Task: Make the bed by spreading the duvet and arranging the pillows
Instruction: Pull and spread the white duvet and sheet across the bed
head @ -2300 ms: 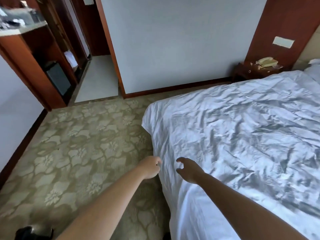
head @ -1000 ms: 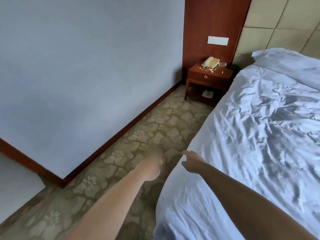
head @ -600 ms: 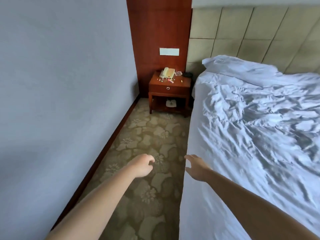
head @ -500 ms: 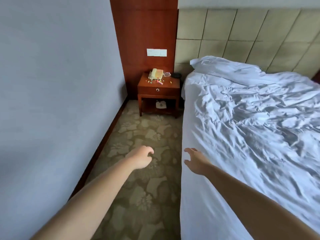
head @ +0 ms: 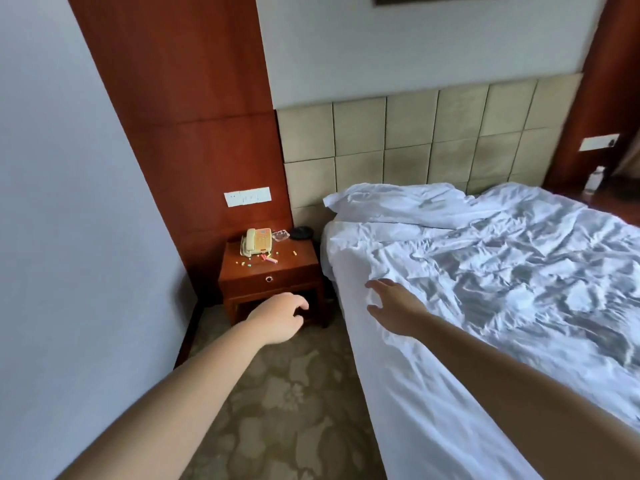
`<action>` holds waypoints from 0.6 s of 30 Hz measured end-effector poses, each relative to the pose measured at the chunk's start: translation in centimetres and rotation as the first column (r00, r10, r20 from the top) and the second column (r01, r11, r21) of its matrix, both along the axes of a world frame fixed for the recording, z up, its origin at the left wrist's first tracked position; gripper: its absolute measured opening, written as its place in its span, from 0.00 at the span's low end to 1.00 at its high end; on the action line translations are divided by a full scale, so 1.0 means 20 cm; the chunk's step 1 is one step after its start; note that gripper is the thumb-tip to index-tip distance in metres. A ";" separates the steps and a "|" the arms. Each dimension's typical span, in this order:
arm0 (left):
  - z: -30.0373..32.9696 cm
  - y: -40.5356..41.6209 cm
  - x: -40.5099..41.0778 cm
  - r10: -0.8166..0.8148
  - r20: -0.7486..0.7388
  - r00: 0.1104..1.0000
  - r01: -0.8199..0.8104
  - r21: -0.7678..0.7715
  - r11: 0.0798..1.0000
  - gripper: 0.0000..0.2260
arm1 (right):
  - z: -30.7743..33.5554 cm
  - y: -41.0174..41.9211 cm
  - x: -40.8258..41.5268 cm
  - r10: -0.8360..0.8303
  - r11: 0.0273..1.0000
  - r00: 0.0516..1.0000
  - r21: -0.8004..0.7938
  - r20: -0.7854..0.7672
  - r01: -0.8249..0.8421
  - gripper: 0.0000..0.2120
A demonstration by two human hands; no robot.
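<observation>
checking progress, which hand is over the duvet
The right hand, fingers spread over the white duvet near its edge. The left hand hangs over the carpet, by the nightstand.

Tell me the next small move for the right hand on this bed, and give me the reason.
Probably lower the right hand onto the duvet near the bed's side and grip it to pull the cover flat. The hand is open above the fabric and holds nothing, the duvet is heavily wrinkled, and its top corner lies crumpled just below the pillow. The left hand holds nothing either.
</observation>
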State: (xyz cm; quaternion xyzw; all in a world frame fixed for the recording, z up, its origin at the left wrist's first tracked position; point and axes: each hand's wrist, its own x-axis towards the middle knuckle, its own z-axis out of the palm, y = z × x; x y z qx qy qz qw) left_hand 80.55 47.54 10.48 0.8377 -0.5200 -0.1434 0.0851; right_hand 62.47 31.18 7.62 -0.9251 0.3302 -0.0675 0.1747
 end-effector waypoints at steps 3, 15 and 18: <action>0.07 -0.27 0.24 -0.029 -0.010 1.000 0.028 -0.047 0.999 0.16 | 0.09 -0.24 0.23 -0.042 0.999 0.999 -0.003 0.032 0.043 0.25; -0.01 -1.50 1.30 -0.238 -0.119 0.964 0.228 -0.093 0.969 0.16 | 0.03 -1.16 1.19 -0.317 0.944 0.948 0.102 0.030 0.313 0.22; -0.02 -1.88 1.51 -0.270 -0.172 0.947 0.263 -0.063 0.963 0.17 | 0.05 -1.41 1.37 -0.382 0.923 0.922 0.077 0.063 0.377 0.22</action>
